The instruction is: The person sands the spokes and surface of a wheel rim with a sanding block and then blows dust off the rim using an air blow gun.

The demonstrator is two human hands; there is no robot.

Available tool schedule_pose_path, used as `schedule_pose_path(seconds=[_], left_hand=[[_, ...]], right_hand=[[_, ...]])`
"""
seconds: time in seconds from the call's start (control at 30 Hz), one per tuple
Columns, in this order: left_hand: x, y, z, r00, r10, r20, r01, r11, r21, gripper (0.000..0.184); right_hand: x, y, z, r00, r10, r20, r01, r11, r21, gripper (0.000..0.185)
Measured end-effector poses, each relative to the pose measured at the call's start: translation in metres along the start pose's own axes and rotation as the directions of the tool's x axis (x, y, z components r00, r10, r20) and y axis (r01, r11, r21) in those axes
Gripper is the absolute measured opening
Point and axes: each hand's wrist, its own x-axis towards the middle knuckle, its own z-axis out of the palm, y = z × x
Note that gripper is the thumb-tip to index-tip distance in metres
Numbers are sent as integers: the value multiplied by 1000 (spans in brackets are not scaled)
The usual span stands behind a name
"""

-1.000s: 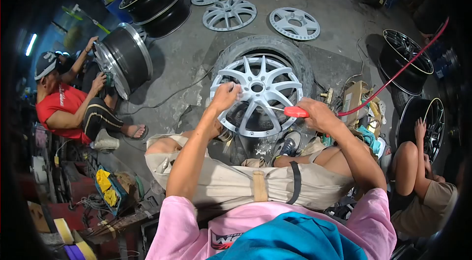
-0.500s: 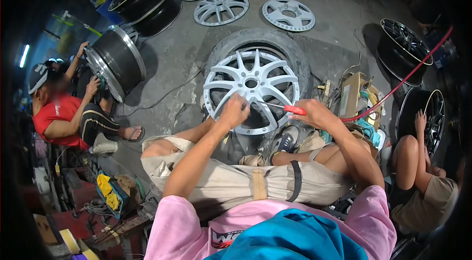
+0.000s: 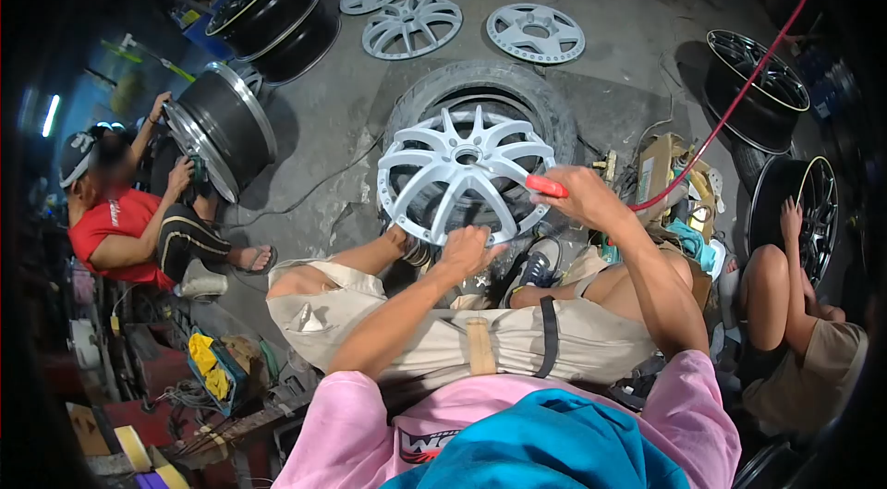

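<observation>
A silver-grey spoked wheel face (image 3: 473, 177) rests on a tire (image 3: 545, 91) lying on the floor before me. My left hand (image 3: 469, 251) is at the rim edge closest to me, its fingers bent against the rim; whether something small is between them is hidden. Beside the wheel's right edge, my right hand (image 3: 591, 198) is closed around a red-handled tool (image 3: 547, 186). A red hose (image 3: 707, 142) passes close to my right wrist and rises to the upper right.
Three grey wheel faces lie beyond the tire, one of them at the right (image 3: 536, 33). On the left a person in red (image 3: 125, 230) handles a large rim (image 3: 222, 128). Another person (image 3: 799, 341) sits at the right by a black wheel (image 3: 813, 221). A cardboard box (image 3: 654, 177) stands nearby.
My left hand has moved from the spokes toward me, to the near rim edge. My right hand has lifted slightly up with the red-handled tool, whose shaft no longer shows over the wheel.
</observation>
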Motion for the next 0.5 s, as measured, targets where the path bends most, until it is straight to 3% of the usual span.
schedule_pose_path(seconds=[0.07,0.1,0.17,0.23,0.3,0.33,0.4,0.43,0.5], left_hand=[[2,19,-61,1000,22,-7,-21,999,44,57],[0,24,-86,1000,20,-13,-20,998,55,57],[-8,33,-138,990,134,-52,-127,984,126,62],[-19,49,-201,995,89,49,-93,993,78,63],[-26,55,-246,995,103,-5,-103,995,-4,56],[-23,47,-257,978,185,-100,-184,983,27,55],[-18,56,-301,996,50,-75,-54,997,-59,48],[-13,56,-314,994,-67,-80,60,994,-91,43],[-6,42,-334,970,-175,-167,119,946,-302,42]], right_hand=[[4,-3,-9,985,-56,-166,67,996,61,29],[6,-7,-17,983,-66,-174,77,995,62,29],[6,-22,-43,923,-81,-377,85,996,-6,27],[-1,-32,-67,829,-120,-547,177,983,52,24],[-11,-33,-78,774,80,-628,188,919,348,24],[-12,-27,-79,780,80,-620,190,915,357,24],[-12,-17,-82,660,9,-751,225,952,209,26],[-12,-17,-84,656,6,-755,229,951,207,26],[-16,-17,-86,715,62,-696,22,994,110,23]])
